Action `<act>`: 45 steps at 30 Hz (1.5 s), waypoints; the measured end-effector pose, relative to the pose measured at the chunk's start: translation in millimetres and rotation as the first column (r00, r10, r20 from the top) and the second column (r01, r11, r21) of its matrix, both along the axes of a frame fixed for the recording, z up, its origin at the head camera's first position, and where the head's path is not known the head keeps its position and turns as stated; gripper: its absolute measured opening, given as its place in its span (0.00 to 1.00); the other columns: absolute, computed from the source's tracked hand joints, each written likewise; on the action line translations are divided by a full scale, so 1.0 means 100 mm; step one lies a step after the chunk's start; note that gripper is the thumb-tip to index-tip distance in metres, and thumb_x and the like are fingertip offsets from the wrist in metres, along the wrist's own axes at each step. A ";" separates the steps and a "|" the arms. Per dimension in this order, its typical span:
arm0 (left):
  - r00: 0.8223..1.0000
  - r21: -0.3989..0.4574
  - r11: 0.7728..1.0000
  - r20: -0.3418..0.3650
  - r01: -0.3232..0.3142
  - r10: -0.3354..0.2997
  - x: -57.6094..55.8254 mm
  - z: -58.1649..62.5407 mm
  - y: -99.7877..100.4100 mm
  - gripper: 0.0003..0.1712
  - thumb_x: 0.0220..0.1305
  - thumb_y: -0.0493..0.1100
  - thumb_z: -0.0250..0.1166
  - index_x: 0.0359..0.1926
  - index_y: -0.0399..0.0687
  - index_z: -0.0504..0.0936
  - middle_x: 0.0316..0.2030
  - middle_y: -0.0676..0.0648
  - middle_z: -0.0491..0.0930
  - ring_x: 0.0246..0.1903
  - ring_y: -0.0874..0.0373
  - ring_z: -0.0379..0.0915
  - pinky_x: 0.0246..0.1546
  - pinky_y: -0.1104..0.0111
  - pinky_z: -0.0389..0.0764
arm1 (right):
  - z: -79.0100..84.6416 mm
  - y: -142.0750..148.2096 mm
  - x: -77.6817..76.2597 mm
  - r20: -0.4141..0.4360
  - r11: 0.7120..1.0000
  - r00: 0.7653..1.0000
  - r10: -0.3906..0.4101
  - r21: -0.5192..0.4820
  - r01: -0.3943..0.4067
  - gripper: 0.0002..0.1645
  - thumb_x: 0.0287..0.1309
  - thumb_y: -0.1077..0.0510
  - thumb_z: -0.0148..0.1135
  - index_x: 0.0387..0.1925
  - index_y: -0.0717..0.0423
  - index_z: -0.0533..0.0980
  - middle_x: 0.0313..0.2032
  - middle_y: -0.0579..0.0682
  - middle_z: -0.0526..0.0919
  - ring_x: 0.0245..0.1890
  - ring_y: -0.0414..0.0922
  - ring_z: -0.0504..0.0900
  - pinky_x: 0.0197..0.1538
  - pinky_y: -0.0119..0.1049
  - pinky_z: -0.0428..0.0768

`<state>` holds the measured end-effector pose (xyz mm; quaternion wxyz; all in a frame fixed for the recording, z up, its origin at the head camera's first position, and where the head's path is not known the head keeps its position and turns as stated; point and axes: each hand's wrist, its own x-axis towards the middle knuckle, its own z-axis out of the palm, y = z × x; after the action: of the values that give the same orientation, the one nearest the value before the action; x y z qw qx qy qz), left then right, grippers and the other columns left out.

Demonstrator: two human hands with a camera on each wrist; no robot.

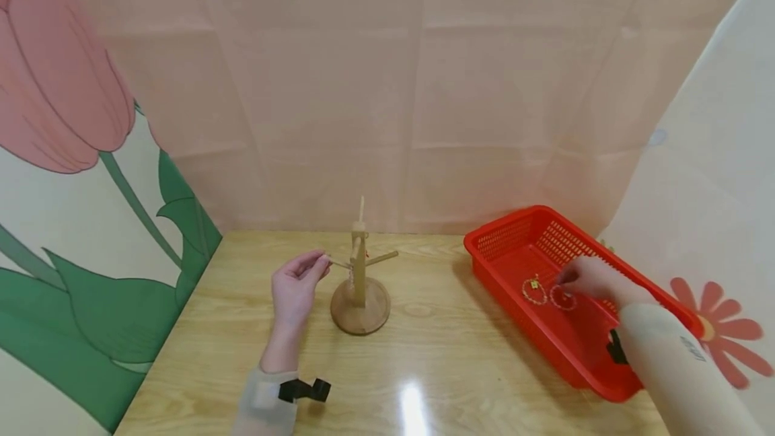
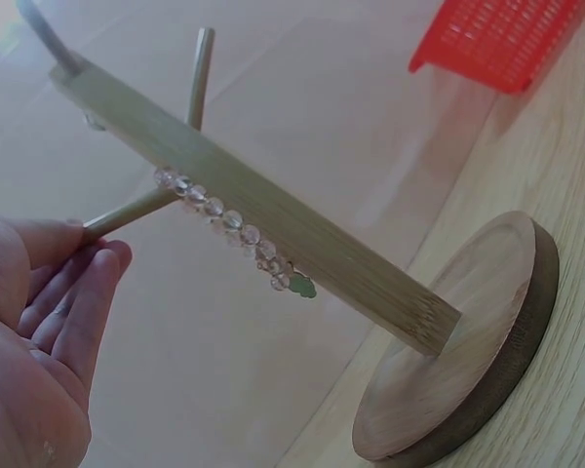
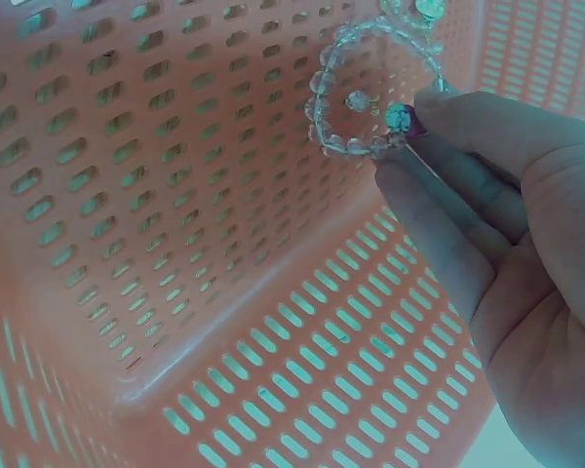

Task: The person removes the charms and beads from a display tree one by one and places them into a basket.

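Note:
A wooden stand [image 1: 360,281] with a round base [image 1: 345,318] and several pegs stands upright on the table. My left hand [image 1: 294,288] pinches the tip of its left peg [image 2: 136,211] between thumb and fingers. From that peg, close against the post, hangs a clear bead bracelet [image 2: 234,222] with a small green charm. Over at the right, my right hand [image 1: 596,279] reaches into a red basket [image 1: 514,311]. Its thumb and fingers pinch a clear bead bracelet [image 3: 318,107] with small charms. Beside this one lies another bracelet [image 1: 525,296] with a yellow charm.
The basket has perforated walls and stands at the right of the wooden table [image 1: 436,328]. A pinkish cloth backdrop [image 1: 333,86] hangs behind. Floral panels close off the left and right sides. Something small and red hangs near the stand's right peg [image 1: 383,258].

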<state>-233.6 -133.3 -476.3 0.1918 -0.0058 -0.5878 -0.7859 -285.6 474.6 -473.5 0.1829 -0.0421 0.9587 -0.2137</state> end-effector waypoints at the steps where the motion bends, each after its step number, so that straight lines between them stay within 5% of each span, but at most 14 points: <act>1: 1.000 0.000 1.000 0.004 0.003 -0.003 0.00 0.00 0.00 0.15 0.67 0.26 0.73 0.50 0.16 0.83 0.37 0.42 0.91 0.35 0.59 0.90 0.43 0.65 0.93 | 0.00 0.00 0.00 0.001 1.000 1.000 -0.002 -0.002 0.002 0.21 0.64 0.51 0.78 0.54 0.57 0.86 0.46 0.51 0.89 0.43 0.51 0.84 0.54 0.62 0.90; 21: 1.000 0.015 1.000 0.014 0.000 0.000 0.01 0.00 0.03 0.15 0.67 0.25 0.72 0.51 0.15 0.82 0.37 0.39 0.91 0.35 0.59 0.90 0.43 0.66 0.93 | 0.05 0.00 0.07 -0.010 0.998 0.999 -0.052 -0.035 0.051 0.28 0.64 0.48 0.78 0.59 0.58 0.84 0.49 0.52 0.89 0.46 0.52 0.85 0.56 0.67 0.87; 31: 1.000 0.028 1.000 -0.008 0.005 -0.005 0.00 -0.01 0.02 0.17 0.67 0.25 0.72 0.51 0.13 0.81 0.36 0.45 0.91 0.35 0.60 0.90 0.43 0.66 0.93 | 0.15 -0.05 0.07 -0.104 0.999 0.995 -0.010 -0.055 0.004 0.25 0.69 0.51 0.73 0.60 0.63 0.84 0.49 0.55 0.89 0.48 0.54 0.86 0.56 0.63 0.89; 45: 1.000 0.019 1.000 0.022 -0.001 0.001 0.00 0.00 0.00 0.14 0.67 0.28 0.74 0.49 0.20 0.85 0.38 0.40 0.91 0.36 0.59 0.90 0.44 0.66 0.93 | 0.42 -0.20 0.16 -0.246 0.993 0.969 -0.012 -0.114 -0.016 0.24 0.75 0.49 0.69 0.61 0.59 0.84 0.53 0.59 0.89 0.51 0.55 0.86 0.55 0.58 0.89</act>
<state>-233.2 -132.8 -476.8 0.1858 0.0050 -0.5825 -0.7913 -269.7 454.2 -431.4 0.0600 -0.0797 0.9601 -0.2614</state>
